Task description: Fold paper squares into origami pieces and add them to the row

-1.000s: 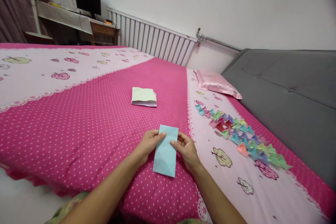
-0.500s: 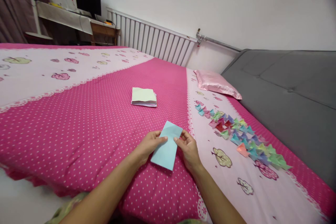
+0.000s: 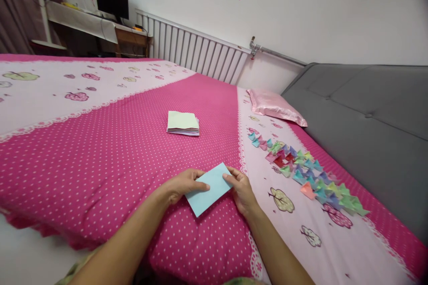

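Note:
A light blue folded sheet of paper (image 3: 210,189) is held between my two hands over the near part of the bed. My left hand (image 3: 187,185) grips its left side, thumb on top and fingers underneath. At the upper right corner, my right hand (image 3: 240,189) pinches it the same way. The paper lies slanted, its lower corner pointing toward me. Farther off on the pink dotted cover rests a stack of square paper (image 3: 182,121) with a pale yellow-green sheet on top. To the right stand several small folded paper boats (image 3: 309,173) in many colours, grouped in rows.
The bed (image 3: 100,156) has a pink and white patterned cover. A pink pillow (image 3: 276,107) lies by the grey headboard (image 3: 368,120) on the right. Behind are a white radiator (image 3: 194,46) and a desk (image 3: 83,22) with a monitor (image 3: 112,0).
The blue paper has turned clockwise in my hands, from nearly upright to slanted. My left hand has shifted slightly left and down. The stack and the boats have stayed in place.

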`<state>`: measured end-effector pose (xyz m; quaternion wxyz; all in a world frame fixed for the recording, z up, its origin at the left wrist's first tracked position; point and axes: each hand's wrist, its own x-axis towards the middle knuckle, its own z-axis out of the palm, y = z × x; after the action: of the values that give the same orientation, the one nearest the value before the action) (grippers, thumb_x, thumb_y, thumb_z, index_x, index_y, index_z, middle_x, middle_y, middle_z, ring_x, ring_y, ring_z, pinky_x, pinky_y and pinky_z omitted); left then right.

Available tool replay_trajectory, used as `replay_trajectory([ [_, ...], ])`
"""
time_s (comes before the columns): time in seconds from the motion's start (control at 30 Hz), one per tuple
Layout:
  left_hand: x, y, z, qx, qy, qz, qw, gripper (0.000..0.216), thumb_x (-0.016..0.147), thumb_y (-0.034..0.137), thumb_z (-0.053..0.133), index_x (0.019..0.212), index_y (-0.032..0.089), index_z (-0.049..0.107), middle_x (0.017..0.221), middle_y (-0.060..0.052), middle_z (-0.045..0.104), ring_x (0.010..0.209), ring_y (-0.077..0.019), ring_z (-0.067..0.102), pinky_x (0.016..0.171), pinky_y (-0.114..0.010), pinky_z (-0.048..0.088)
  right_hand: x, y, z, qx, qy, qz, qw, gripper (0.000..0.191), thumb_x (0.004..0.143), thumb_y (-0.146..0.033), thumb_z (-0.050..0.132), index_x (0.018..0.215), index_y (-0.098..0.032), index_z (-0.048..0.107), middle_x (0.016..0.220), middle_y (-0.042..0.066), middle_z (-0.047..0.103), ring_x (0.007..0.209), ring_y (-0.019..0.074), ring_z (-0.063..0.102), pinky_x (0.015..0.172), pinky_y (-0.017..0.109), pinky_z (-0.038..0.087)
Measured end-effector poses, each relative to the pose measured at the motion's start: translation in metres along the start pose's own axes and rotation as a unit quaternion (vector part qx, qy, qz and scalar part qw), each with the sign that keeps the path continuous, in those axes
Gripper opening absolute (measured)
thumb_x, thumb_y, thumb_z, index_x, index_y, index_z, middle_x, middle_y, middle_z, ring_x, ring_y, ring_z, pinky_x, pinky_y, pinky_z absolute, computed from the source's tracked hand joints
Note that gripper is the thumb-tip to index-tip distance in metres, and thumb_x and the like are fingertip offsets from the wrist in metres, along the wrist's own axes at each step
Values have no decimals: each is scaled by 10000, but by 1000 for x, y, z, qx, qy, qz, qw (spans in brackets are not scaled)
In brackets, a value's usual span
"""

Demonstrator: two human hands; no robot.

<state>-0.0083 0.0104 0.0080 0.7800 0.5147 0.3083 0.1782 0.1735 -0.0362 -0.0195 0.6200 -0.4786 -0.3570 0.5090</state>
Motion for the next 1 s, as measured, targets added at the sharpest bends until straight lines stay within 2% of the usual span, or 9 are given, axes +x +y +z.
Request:
replay_trajectory([
  [0.07, 1, 1, -2, -15, 9, 6, 1000, 268, 595, 221, 724, 832, 119, 655, 714, -74, 683, 544, -136, 598, 506, -205, 450, 0, 0, -1, 7, -20, 13, 1000, 335, 634, -252, 717, 945, -166, 626, 812, 27, 680, 681, 158, 606, 632, 262, 458],
  [0.13, 3, 4, -5, -51, 43, 21, 998, 310, 613, 231, 722, 890, 115, 646, 755, -86, 687, 586, -145, 616, 541, -210, 471, 1, 0, -1, 18, -29, 20, 999, 327, 630, -242, 721, 936, -174, 628, 824, 22, 683, 683, 153, 610, 632, 257, 460],
  [0.23, 5, 10, -7, -172, 103, 55, 978, 289, 712, 323, 643, 884, 91, 635, 759, -97, 679, 617, -143, 623, 592, -216, 496, 2, 2, 0, 39, -15, 9, 999, 299, 640, -246, 714, 916, -180, 621, 823, 21, 685, 697, 159, 619, 642, 268, 473],
  [0.33, 6, 14, -5, -303, 85, 75, 946, 369, 794, 406, 522, 867, 57, 619, 750, -108, 661, 614, -133, 615, 609, -216, 507, 4, 2, 1, 61, 23, -12, 998, 310, 644, -245, 708, 929, -175, 605, 859, 34, 682, 747, 177, 628, 692, 300, 486],
  [0.4, 6, 14, 0, -347, 60, 84, 932, 395, 806, 419, 499, 895, 50, 610, 801, -118, 658, 674, -145, 621, 667, -236, 513, 4, 3, 1, 62, 55, -31, 996, 318, 644, -238, 706, 935, -173, 594, 881, 35, 677, 773, 180, 629, 733, 314, 483],
  [0.5, 6, 8, 11, -362, 52, 94, 926, 303, 795, 352, 545, 944, 96, 604, 902, -100, 659, 807, -173, 620, 800, -302, 493, 3, 4, 2, 42, 92, -74, 992, 297, 658, -235, 695, 926, -173, 581, 890, 29, 667, 812, 177, 623, 783, 323, 467],
  [0.63, 12, -5, 25, -305, 45, 121, 944, 250, 736, 200, 631, 972, 119, 610, 1010, -94, 646, 931, -197, 595, 887, -334, 448, 2, 6, 4, 4, 101, -115, 988, 269, 678, -249, 676, 909, -172, 562, 882, 28, 660, 819, 178, 620, 793, 336, 461],
  [0.8, 21, -14, 34, -304, 131, 179, 927, 202, 714, 145, 642, 911, 103, 628, 947, -86, 665, 842, -169, 619, 820, -292, 492, 1, 6, 5, -30, 101, -144, 984, 268, 686, -263, 663, 908, -167, 549, 885, 39, 658, 825, 186, 619, 783, 343, 463],
  [1.0, 21, -9, 31, -377, 140, 181, 897, 127, 752, 116, 583, 865, 86, 632, 888, -84, 671, 813, -142, 622, 790, -239, 512, 1, 5, 5, -47, 129, -165, 977, 270, 688, -270, 654, 909, -152, 551, 884, 47, 641, 837, 184, 605, 786, 343, 459],
])
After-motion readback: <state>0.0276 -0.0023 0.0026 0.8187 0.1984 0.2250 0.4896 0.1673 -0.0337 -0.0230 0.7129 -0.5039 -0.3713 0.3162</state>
